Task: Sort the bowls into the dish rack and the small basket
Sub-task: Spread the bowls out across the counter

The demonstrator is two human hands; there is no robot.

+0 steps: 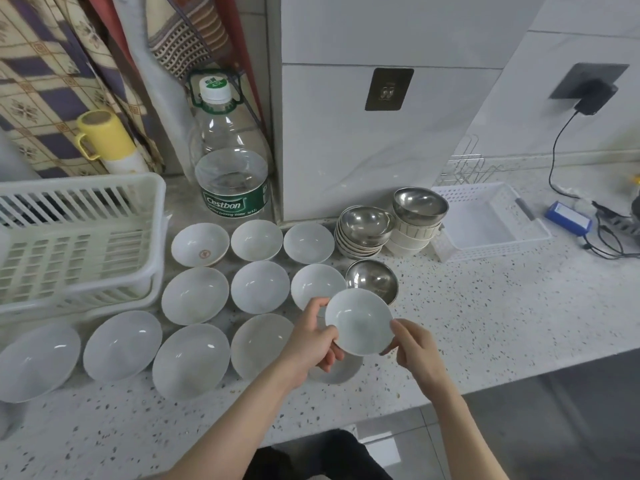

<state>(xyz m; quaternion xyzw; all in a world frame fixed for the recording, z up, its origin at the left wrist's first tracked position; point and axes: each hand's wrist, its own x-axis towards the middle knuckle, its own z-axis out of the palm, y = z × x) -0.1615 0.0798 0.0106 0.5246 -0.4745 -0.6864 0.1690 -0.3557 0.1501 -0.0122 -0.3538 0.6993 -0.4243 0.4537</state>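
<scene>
Fingertips of left hand point(313, 336) and right hand point(414, 344) merely pinch the white bowl's point(358, 322) glazed rim, so it could slip onto the steel bowl point(372, 280) or the white bowls below.

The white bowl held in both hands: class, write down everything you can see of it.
The white bowl is small, round, plain and glossy, probably ceramic, with a pale rim and nothing inside. It is lifted above the speckled counter, tilted so its opening faces the camera. The left hand grips its left edge, thumb on the rim; the right hand pinches its right edge. It hides part of another white bowl beneath and sits in front of a steel bowl.
</scene>
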